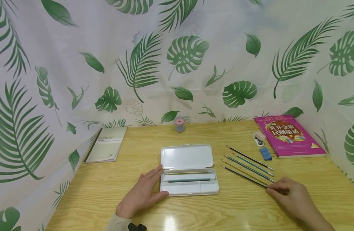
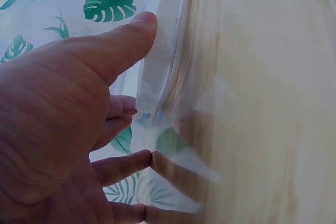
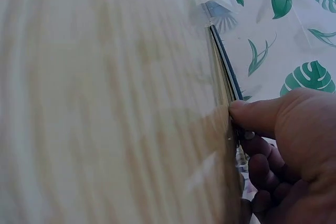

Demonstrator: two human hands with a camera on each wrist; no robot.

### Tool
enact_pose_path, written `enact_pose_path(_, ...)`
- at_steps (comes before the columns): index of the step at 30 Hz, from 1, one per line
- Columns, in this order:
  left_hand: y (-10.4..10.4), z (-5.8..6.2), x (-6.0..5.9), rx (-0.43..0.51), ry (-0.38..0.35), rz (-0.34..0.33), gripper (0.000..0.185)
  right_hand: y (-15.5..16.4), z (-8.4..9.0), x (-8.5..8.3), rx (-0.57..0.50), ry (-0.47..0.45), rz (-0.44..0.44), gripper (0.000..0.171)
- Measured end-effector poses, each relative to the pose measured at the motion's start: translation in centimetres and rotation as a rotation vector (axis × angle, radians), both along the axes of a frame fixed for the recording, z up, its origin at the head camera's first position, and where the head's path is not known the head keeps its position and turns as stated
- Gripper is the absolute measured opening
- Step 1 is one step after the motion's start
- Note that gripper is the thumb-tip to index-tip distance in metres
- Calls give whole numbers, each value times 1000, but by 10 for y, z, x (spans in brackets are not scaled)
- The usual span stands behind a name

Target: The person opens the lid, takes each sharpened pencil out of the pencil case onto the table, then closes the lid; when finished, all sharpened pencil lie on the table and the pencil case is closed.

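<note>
An open white pencil case [image 1: 210, 189] lies on the table with its lid folded back. A yellow pencil [image 1: 188, 173] and a teal pencil [image 1: 189, 180] lie inside it. My left hand [image 1: 143, 194] rests at the case's left side, fingers extended and thumb by the near corner; the left wrist view shows this hand [image 2: 68, 103] beside the white case wall. At the right, my right hand [image 1: 290, 195] pinches the rear end of the nearest black pencil [image 1: 243, 175] between thumb and fingers. Beyond it lie a yellow pencil [image 1: 242, 168], two teal pencils and another black pencil [image 1: 249, 157].
A pink book [image 1: 309, 149] lies at the right, with a blue binder clip [image 1: 265, 153] and a small white-and-pink object [image 1: 258, 139] by it. A notebook [image 1: 106, 146] sits at the left. A small pink-topped container [image 1: 179, 125] stands at the back.
</note>
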State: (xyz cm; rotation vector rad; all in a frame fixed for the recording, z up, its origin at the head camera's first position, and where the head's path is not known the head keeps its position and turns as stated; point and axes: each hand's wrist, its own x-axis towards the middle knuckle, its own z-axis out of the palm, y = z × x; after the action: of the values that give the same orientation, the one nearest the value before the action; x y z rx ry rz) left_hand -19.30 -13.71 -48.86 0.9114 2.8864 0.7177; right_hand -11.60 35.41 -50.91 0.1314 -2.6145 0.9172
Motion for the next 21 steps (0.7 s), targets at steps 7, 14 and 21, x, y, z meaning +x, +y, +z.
enact_pose_path(7,0,0,0,1,5,0,79,-1,-1,-1,15,-5,-12,11)
enact_pose_path(14,0,0,0,4,-6,6,80,-2,0,-1,15,-36,-23,11)
enact_pose_path(21,0,-1,0,-8,0,3,80,1,2,-1,-9,-59,-12,10)
